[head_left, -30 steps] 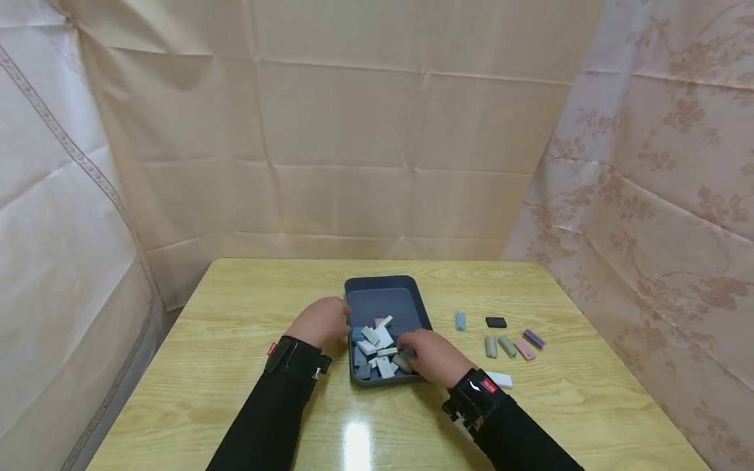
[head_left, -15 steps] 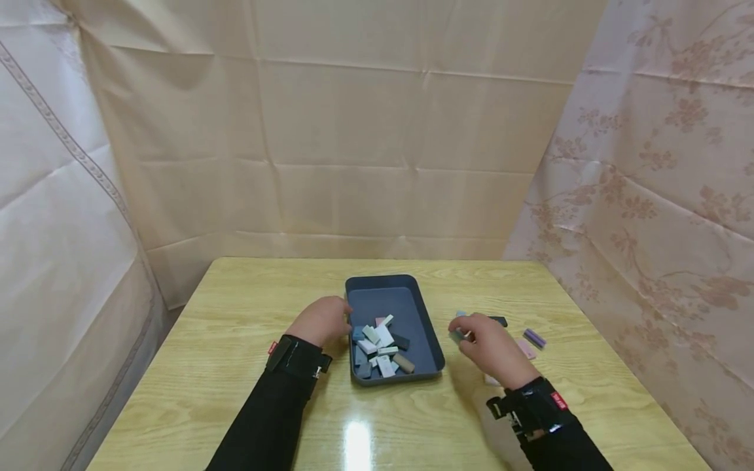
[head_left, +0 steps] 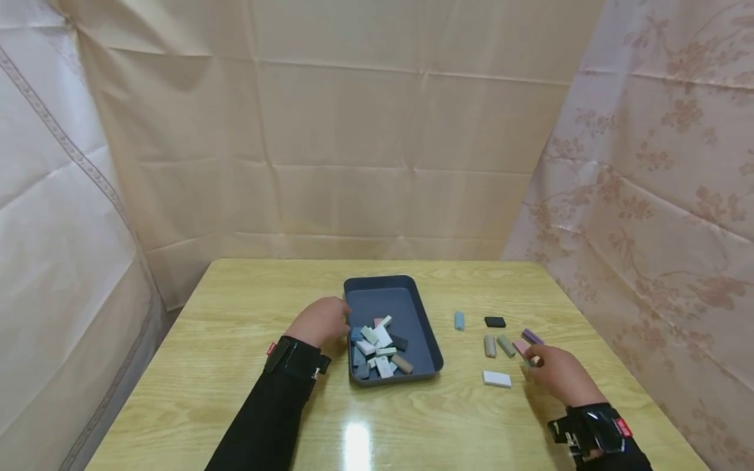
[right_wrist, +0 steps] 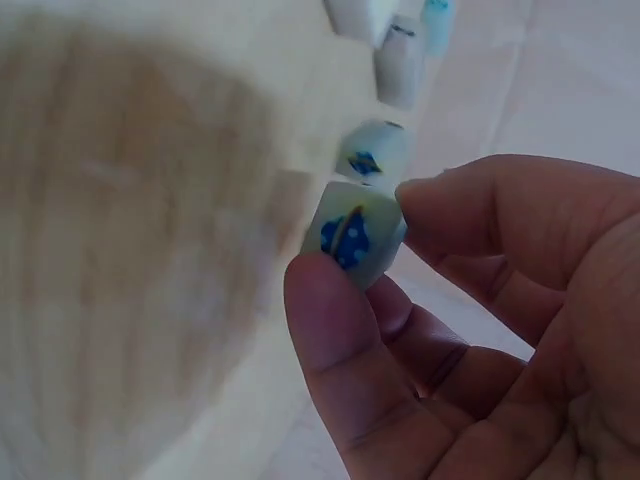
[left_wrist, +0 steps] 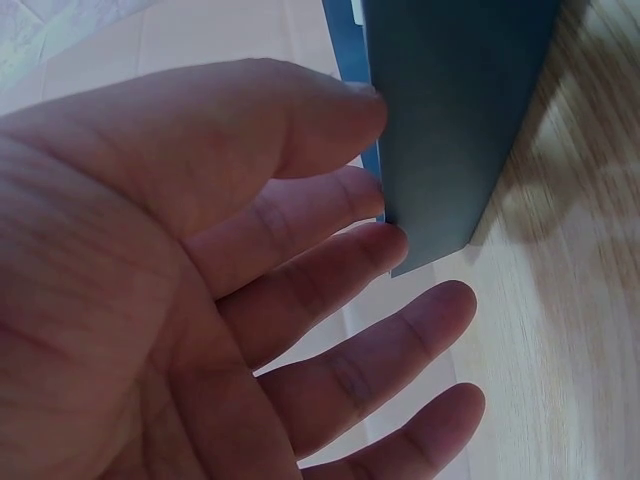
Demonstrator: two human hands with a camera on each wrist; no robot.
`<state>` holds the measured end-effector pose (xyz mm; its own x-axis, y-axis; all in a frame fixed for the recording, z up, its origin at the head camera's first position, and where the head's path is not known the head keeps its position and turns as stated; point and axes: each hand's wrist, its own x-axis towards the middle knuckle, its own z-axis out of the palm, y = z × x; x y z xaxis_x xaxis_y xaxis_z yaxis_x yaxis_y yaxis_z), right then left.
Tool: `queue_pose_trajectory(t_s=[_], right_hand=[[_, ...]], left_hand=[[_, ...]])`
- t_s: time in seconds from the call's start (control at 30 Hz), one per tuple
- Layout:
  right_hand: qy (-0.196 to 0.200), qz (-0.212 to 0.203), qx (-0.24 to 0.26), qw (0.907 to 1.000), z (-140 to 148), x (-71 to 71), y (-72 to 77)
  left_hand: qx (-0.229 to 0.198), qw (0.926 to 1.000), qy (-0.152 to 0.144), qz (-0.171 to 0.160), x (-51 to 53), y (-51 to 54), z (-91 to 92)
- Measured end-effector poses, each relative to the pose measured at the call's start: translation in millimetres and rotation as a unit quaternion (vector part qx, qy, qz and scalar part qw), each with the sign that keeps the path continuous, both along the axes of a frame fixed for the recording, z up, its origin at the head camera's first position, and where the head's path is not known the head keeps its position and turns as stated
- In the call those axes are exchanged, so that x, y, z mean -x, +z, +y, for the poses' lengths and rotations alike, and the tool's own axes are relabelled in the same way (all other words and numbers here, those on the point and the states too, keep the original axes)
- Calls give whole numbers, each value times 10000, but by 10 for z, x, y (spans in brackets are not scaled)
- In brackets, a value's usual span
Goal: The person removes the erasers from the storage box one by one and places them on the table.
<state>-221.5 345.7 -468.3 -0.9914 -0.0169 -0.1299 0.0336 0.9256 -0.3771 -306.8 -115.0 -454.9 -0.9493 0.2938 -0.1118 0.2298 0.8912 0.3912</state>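
Note:
My left hand point(head_left: 321, 322) is at the left side of a dark grey tray point(head_left: 396, 302). In the left wrist view its fingers are spread and loosely bent, with the thumb and some fingertips against the tray's wall point(left_wrist: 455, 120). My right hand point(head_left: 559, 373) pinches a pale green eraser point(right_wrist: 350, 235) with a blue print on its end, between thumb and fingers. It is over the right part of the table, close to a pink eraser point(head_left: 521, 347) and a purple eraser point(head_left: 533, 336). Inside the tray lies a heap of white, blue, grey and brown erasers point(head_left: 383, 336).
Left of my right hand, on the wooden table point(head_left: 235, 405), lie a white eraser point(head_left: 497, 379), a grey-beige one point(head_left: 490, 347), a green one point(head_left: 506, 345), a black one point(head_left: 495, 322) and a light blue one point(head_left: 459, 320). Beige cloth point(head_left: 353, 131) hangs behind the table.
My right hand has lifted the green eraser out of the tray and carried it right, past the loose erasers, to near the pink one. My left hand stays at the tray.

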Motion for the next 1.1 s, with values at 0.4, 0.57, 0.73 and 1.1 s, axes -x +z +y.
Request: queue_pose_trajectory(t_s=[0.4, 0.57, 0.73, 1.1], right_hand=[[20, -192, -124, 9997, -222, 66, -162], [41, -121, -250, 9996, -233, 62, -157], [144, 409, -569, 9974, -378, 30, 30], [1390, 1217, 298, 9823, -1297, 164, 207]], left_hand=[[-89, 9999, 76, -91, -20, -34, 4], [-34, 10000, 53, -60, 8, -48, -1], [3, 10000, 11, -41, 22, -29, -5], [7, 10000, 27, -39, -9, 5, 8]])
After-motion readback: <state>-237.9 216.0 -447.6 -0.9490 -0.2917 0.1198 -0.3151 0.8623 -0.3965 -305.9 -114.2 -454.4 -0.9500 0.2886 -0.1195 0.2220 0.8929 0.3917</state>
